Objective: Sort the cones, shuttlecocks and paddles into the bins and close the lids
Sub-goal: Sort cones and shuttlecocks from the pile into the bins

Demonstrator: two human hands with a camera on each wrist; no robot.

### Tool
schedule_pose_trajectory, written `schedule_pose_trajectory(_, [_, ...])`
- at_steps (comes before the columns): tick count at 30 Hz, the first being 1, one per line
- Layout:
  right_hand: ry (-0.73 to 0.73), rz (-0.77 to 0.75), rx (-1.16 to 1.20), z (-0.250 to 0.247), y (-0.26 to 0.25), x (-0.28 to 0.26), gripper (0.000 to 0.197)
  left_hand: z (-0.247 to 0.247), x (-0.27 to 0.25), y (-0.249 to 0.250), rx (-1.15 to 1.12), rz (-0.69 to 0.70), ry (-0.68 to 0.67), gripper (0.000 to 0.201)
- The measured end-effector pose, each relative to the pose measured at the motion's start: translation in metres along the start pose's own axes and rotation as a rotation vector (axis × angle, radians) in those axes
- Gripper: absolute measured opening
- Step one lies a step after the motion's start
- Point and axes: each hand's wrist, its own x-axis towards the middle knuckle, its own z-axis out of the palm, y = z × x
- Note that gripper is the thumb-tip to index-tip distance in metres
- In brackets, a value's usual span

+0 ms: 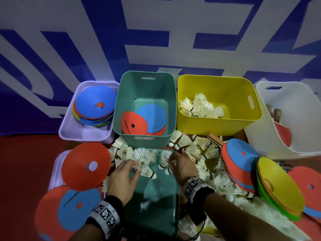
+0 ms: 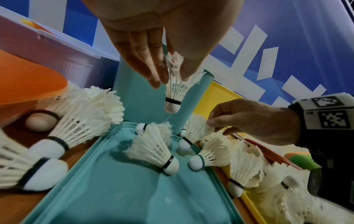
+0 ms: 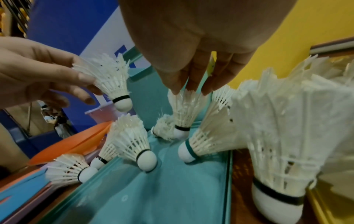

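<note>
My left hand (image 1: 134, 166) pinches a white shuttlecock (image 2: 173, 91) by its feathers, and it hangs cork down above the teal lid (image 1: 156, 197). My right hand (image 1: 171, 159) pinches the feather tips of a second shuttlecock (image 3: 182, 113), whose cork touches the lid. Several more shuttlecocks (image 1: 199, 150) lie on and around the lid. Behind it stand a lilac bin (image 1: 69, 126) holding disc cones, a teal bin (image 1: 145, 84) holding flat red and blue discs, and a yellow bin (image 1: 225, 84) holding shuttlecocks.
A white bin (image 1: 286, 101) at the far right holds a red paddle. A red cone (image 1: 86, 166) sits left of my left hand. Red and blue discs (image 1: 239, 164) and a yellow-green cone stack (image 1: 279, 188) lie to the right. A blue-and-white wall stands behind the bins.
</note>
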Motion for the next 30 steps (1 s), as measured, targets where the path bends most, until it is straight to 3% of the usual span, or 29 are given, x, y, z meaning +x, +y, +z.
schedule_pose_trajectory(8, [0.179, -0.08, 0.214, -0.061, 0.029, -0.026, 0.008, 0.007, 0.007, 0.044, -0.148, 0.125, 0.033, 0.02])
schedule_pose_trajectory(17, [0.534, -0.208, 0.334, -0.156, 0.049, -0.019, 0.006, 0.014, 0.054, 0.13, -0.299, 0.27, 0.042, 0.008])
schedule_pose_trajectory(22, [0.651, -0.137, 0.254, -0.19, 0.074, 0.029, 0.006, 0.018, 0.1, 0.179, -0.201, 0.335, 0.068, 0.006])
schedule_pose_trajectory(30, [0.611, 0.113, 0.149, -0.216, 0.125, 0.091, 0.008, 0.05, 0.161, 0.236, 0.013, 0.325, 0.045, 0.013])
